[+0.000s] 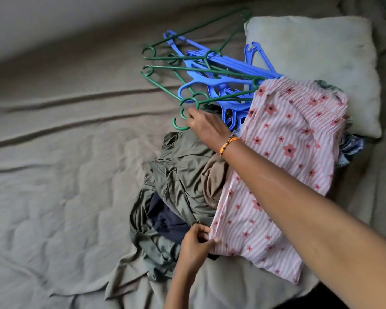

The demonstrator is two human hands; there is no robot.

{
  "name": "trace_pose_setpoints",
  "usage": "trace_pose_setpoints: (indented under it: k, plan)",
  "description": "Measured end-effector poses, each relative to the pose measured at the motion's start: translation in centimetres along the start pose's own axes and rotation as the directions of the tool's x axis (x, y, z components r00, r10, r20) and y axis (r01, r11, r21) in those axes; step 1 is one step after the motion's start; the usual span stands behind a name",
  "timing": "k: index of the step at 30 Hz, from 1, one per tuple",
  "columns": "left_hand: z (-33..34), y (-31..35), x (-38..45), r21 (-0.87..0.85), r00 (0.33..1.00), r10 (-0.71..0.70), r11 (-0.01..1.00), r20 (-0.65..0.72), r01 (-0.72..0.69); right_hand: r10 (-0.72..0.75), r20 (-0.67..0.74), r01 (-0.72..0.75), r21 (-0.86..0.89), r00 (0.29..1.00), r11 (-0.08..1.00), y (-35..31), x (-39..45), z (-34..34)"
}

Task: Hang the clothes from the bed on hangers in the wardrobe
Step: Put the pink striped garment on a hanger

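Note:
A pile of clothes lies on the bed (54, 197). On top is a pink striped garment with red flowers (288, 139). Olive green clothes (178, 175) and a dark navy piece (165, 219) lie under it on the left. My left hand (196, 244) pinches the pink garment's lower corner. My right hand (204, 126) reaches across the pile, and its fingers curl on the hook of a green hanger (181, 121). Several green hangers (187, 70) and blue hangers (221, 83) lie tangled in a heap beyond the clothes.
A pale pillow (316, 59) lies at the back right, partly under the clothes. A blue patterned cloth (350, 148) peeks out at the pile's right edge. The grey quilted bed cover spreads wide to the left. The wardrobe is out of view.

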State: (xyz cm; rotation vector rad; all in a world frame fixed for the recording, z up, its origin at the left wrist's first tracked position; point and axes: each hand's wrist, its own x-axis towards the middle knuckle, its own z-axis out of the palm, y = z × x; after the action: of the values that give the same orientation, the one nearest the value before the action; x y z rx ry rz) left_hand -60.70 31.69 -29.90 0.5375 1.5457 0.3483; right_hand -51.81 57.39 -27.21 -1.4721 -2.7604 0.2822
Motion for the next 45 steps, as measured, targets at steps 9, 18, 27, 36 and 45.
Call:
trace_pose_setpoints:
  k: [9,18,27,36,45]
  plan:
    - [-1.8,3.4,-2.1,-0.339,0.988,0.030,0.938,-0.150,-0.080,-0.185,-0.290,0.180,-0.045,0.939,0.983,-2.2,-6.4,-5.5]
    - [-1.9,3.5,-7.7,-0.449,0.995,0.071,0.893,0.066,-0.034,-0.027,-0.209,0.063,0.171,0.978,0.983,-13.2,-31.5,-0.7]
    - [5.9,-4.1,-9.5,-0.102,0.940,-0.165,0.974,0.298,0.204,0.358,0.107,-0.373,0.207,0.927,0.904,-17.1,-43.6,4.6]
    - [6.9,-6.9,-5.5,0.094,0.978,-0.206,0.975,0.044,0.201,0.633,0.014,-0.630,0.111,0.774,0.768,-11.3,-38.5,7.2]
    - [5.2,-5.6,-5.7,0.963,0.605,0.779,0.004,0.166,-0.269,0.724,-0.020,-0.614,0.514,0.690,0.599,-8.1,-38.3,6.1]
